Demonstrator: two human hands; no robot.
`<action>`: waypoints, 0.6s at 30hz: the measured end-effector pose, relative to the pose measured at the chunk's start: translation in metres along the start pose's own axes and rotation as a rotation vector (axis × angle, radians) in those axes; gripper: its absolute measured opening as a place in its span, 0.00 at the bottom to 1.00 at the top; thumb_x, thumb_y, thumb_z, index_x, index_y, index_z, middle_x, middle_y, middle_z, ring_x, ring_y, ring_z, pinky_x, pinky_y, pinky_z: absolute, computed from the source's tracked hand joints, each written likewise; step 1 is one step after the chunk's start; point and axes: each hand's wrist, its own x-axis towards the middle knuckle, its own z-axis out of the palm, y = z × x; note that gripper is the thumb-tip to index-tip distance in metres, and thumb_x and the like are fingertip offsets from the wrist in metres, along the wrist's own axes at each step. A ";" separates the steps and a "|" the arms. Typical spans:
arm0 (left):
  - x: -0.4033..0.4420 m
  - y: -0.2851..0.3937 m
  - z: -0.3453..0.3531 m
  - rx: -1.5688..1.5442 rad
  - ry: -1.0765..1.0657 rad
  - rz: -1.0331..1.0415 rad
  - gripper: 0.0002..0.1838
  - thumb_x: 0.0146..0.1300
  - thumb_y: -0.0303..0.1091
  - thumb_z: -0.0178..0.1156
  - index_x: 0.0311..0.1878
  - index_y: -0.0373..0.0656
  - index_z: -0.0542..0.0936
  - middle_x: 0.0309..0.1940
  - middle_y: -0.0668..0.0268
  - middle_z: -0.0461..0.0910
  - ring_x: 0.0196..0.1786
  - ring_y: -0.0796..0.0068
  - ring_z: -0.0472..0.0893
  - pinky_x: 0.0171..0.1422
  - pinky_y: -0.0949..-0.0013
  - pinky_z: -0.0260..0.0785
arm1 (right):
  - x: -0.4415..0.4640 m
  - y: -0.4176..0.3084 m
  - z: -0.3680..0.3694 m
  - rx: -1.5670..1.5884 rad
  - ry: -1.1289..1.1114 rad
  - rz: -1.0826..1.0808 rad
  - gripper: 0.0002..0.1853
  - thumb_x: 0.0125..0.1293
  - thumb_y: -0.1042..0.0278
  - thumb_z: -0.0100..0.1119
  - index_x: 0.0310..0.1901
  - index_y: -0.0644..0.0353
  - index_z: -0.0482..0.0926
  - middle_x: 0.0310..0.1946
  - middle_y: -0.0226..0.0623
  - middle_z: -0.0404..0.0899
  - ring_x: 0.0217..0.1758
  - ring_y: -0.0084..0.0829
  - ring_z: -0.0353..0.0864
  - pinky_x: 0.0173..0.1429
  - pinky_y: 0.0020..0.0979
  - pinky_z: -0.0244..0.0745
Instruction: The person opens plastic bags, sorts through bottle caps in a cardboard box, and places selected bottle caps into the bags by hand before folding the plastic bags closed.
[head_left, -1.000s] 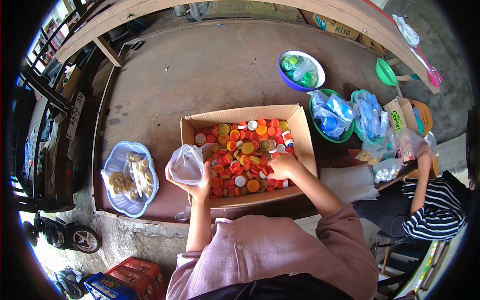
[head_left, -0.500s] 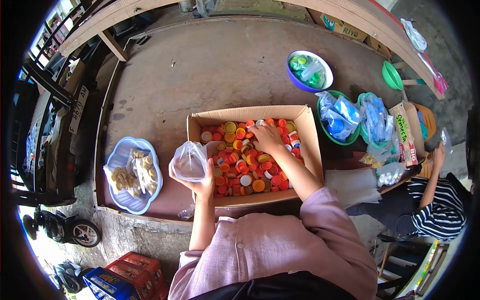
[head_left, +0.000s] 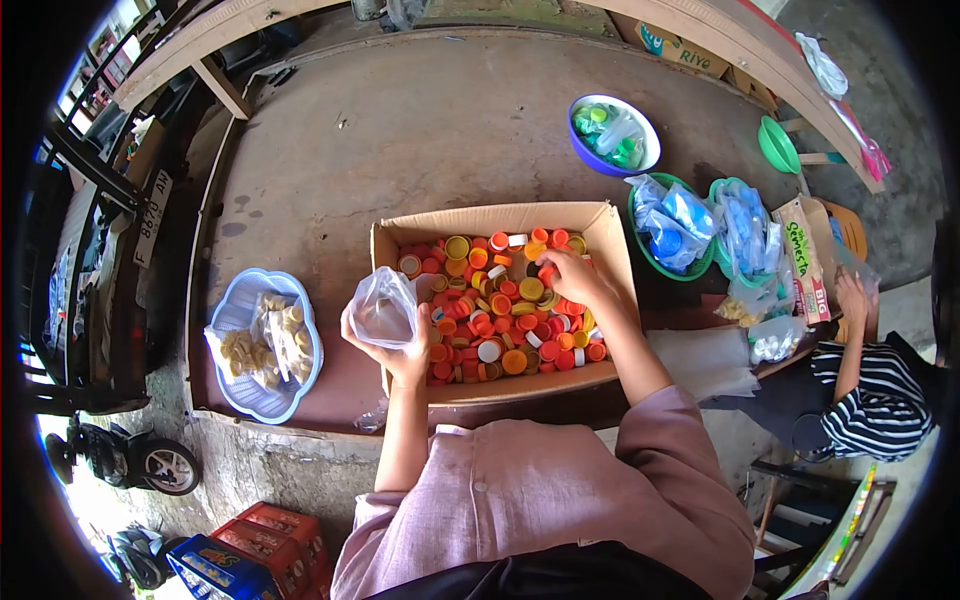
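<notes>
Fingers of the left hand (head_left: 402,362) cup 1 clear bag (head_left: 385,308) beside the box (head_left: 605,235); the right hand (head_left: 582,282) dips among caps (head_left: 514,361), its grip hidden, I cannot tell. The box runs lengthwise along the bench's (head_left: 430,120) near edge.

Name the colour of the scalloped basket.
The scalloped basket is light blue, clearest in the head view.
</notes>
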 end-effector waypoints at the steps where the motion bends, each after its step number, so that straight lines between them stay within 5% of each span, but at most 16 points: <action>1: 0.001 -0.002 0.002 -0.004 -0.003 0.006 0.43 0.40 0.32 0.70 0.56 0.39 0.52 0.50 0.56 0.59 0.53 0.64 0.63 0.57 0.60 0.57 | 0.000 -0.004 -0.003 0.001 0.008 0.001 0.12 0.49 0.80 0.49 0.37 0.61 0.75 0.33 0.41 0.77 0.38 0.38 0.77 0.42 0.36 0.71; 4: 0.001 -0.004 0.006 -0.090 -0.017 0.013 0.39 0.43 0.31 0.68 0.55 0.38 0.54 0.48 0.58 0.60 0.49 0.69 0.65 0.52 0.66 0.61 | 0.013 -0.020 -0.003 -0.482 -0.048 0.009 0.08 0.50 0.66 0.54 0.31 0.59 0.78 0.34 0.40 0.76 0.38 0.37 0.77 0.40 0.34 0.72; 8: 0.002 -0.004 0.005 -0.036 -0.035 0.055 0.39 0.43 0.31 0.68 0.56 0.37 0.54 0.48 0.57 0.61 0.50 0.67 0.64 0.55 0.63 0.59 | 0.023 -0.045 0.014 -0.568 0.048 0.168 0.13 0.48 0.56 0.61 0.28 0.59 0.79 0.33 0.39 0.77 0.36 0.36 0.78 0.40 0.36 0.73; 12: 0.000 -0.009 0.005 -0.010 -0.051 0.065 0.41 0.40 0.32 0.70 0.56 0.40 0.55 0.49 0.58 0.59 0.52 0.65 0.65 0.56 0.62 0.59 | 0.032 -0.045 0.015 -0.530 -0.342 0.209 0.20 0.46 0.56 0.65 0.40 0.57 0.75 0.38 0.41 0.74 0.44 0.39 0.75 0.47 0.42 0.69; 18: 0.002 -0.006 0.008 -0.017 -0.072 0.066 0.41 0.40 0.32 0.70 0.56 0.40 0.55 0.49 0.57 0.60 0.52 0.63 0.64 0.56 0.61 0.59 | 0.025 -0.034 0.029 -0.462 -0.061 0.033 0.18 0.44 0.59 0.66 0.38 0.55 0.78 0.49 0.40 0.65 0.58 0.38 0.63 0.56 0.41 0.63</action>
